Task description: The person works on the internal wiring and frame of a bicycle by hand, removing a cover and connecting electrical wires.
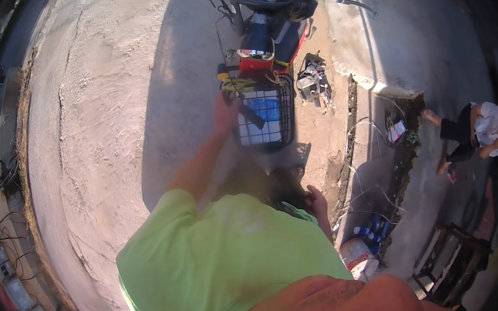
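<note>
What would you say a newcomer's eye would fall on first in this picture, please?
Most likely the wearer's light green fabric shirt, filling the lower centre. Above it, the left hand is at the left side of a black wire basket holding white and blue items, with a red-and-black two-wheeler at the top. Near the right edge, a person in a white top and dark trousers also draws the eye.

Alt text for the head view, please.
A person's left hand grips a dark elongated object at the wire basket of a red-and-black vehicle with handlebars; the right hand hangs low. Another person appears seated at right.
</note>
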The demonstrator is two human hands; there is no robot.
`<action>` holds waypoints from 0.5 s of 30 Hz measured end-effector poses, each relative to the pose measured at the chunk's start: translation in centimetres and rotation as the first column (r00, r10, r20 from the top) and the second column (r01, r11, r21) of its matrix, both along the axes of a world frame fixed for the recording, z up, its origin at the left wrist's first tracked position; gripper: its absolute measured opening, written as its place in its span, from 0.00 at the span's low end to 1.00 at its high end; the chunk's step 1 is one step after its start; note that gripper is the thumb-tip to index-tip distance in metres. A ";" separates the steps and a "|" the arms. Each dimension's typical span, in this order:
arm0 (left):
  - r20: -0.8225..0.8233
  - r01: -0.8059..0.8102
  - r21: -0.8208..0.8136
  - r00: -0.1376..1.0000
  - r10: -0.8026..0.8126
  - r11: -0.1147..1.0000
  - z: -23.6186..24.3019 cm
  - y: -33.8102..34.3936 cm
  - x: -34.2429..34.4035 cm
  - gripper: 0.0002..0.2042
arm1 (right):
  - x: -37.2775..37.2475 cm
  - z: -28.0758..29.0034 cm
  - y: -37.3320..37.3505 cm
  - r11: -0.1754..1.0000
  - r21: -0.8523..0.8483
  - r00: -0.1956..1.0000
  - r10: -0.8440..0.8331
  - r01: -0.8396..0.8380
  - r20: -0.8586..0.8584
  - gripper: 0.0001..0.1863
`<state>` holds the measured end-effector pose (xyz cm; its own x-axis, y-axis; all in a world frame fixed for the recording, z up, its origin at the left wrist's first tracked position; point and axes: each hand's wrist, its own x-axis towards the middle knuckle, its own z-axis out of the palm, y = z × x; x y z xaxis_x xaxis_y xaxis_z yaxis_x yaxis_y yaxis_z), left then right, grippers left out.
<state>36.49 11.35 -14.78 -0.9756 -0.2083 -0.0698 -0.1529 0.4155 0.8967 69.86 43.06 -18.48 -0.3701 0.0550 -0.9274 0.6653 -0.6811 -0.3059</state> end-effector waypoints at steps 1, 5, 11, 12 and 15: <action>-0.004 0.015 0.032 1.000 -0.015 0.999 0.2 0.1 -0.5 0.35 | 0.1 0.1 0.8 1.000 0.011 1.000 -0.004 0.004 0.009 0.21; -0.109 0.177 -0.151 0.975 -0.195 0.973 9.3 3.8 -4.5 0.42 | 0.9 -0.3 4.8 0.999 0.020 0.999 0.035 -0.035 0.004 0.21; 0.096 0.008 0.135 0.995 -0.021 0.991 17.7 6.6 -11.8 0.38 | 1.4 1.5 9.5 0.998 0.002 0.994 0.064 -0.065 0.086 0.15; 0.130 0.079 0.044 0.988 -0.084 0.996 17.9 7.3 -12.2 0.36 | 1.9 1.5 10.2 0.999 -0.015 0.994 0.047 -0.046 0.098 0.16; 0.240 0.304 0.006 0.924 -0.297 0.953 17.1 13.2 -5.5 0.26 | 2.8 2.5 11.4 0.998 0.062 0.995 -0.021 0.015 0.094 0.13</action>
